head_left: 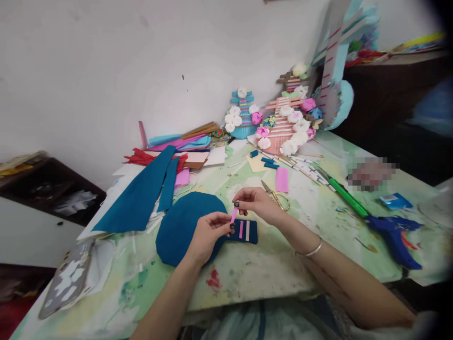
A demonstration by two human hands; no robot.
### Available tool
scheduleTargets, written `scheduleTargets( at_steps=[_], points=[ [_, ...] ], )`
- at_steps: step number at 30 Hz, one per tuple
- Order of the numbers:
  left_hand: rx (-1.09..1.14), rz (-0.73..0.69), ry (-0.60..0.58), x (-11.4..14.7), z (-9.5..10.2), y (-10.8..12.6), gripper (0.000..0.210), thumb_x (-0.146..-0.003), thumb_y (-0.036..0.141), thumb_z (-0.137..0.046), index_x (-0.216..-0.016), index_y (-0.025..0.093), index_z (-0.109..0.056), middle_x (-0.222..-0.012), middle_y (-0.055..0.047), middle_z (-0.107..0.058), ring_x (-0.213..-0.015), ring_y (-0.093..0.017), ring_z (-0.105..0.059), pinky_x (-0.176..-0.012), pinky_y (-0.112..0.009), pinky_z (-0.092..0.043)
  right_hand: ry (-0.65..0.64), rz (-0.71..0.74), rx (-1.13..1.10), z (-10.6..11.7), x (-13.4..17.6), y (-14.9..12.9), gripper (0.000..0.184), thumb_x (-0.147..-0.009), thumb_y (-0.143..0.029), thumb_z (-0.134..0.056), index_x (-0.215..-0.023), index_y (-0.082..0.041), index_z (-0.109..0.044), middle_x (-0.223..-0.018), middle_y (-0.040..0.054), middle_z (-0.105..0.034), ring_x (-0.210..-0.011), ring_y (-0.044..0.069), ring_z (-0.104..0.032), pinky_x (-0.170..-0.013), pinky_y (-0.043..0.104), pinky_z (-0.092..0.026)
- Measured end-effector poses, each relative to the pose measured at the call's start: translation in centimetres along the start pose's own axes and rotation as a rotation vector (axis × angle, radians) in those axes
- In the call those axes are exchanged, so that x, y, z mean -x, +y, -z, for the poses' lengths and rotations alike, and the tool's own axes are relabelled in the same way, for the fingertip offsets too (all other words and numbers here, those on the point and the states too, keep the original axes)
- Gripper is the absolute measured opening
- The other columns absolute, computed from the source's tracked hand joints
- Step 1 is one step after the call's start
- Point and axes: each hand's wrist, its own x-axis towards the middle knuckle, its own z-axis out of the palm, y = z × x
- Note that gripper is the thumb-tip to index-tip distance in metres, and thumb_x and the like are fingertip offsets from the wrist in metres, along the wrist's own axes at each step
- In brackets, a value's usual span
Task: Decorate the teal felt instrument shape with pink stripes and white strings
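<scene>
Between my two hands, a narrow pink strip [234, 214] is pinched at both ends. My left hand [213, 230] closes thumb and fingertips on its lower end, over the right side of a dark teal round piece [184, 226]. The upper end is in the pinch of my right hand [256, 202]. Just below lies a teal rectangular tab [252, 238], touching the round piece at its right; a pink strip [241, 230] and a cream strip [247, 231] lie across it. My left hand hides part of the round piece.
Gold-handled scissors [278, 194] lie beyond my right hand, near a pink piece [282, 179]. A blue glue gun [392, 236] and green cutter [348, 197] are at right. Teal sheets [141, 198] lie left; a phone [67, 283] is front left. Flower-decorated guitar shapes [283, 127] stand behind.
</scene>
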Motion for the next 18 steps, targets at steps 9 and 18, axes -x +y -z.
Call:
scheduleTargets(
  at_steps=[9, 18],
  points=[
    [0.104, 0.194, -0.204, 5.6, 2.3, -2.6, 0.016, -0.058, 0.027, -0.081, -0.062, 0.015, -0.070, -0.053, -0.003, -0.063, -0.039, -0.010, -0.056, -0.036, -0.016, -0.038, -0.036, -0.097, -0.085, 1.6, 0.6, 2.1, 0.021, -0.071, -0.027, -0.070, -0.084, -0.013, -0.062, -0.063, 0.0013, -0.064, -0.055, 0.010, -0.058, -0.053, 0.021, -0.046],
    [-0.182, 0.085, -0.363, 13.5, 9.2, -2.5, 0.023, -0.083, 0.041, -0.056, -0.089, 0.031, -0.075, -0.066, -0.006, -0.072, -0.052, -0.017, -0.066, -0.049, -0.023, -0.052, -0.013, -0.242, -0.048, 2.1, -0.5, 4.7, 0.019, -0.062, -0.022, -0.072, -0.073, -0.011, -0.061, -0.052, -0.0001, -0.060, -0.042, 0.007, -0.049, -0.038, 0.018, -0.033]
  ],
)
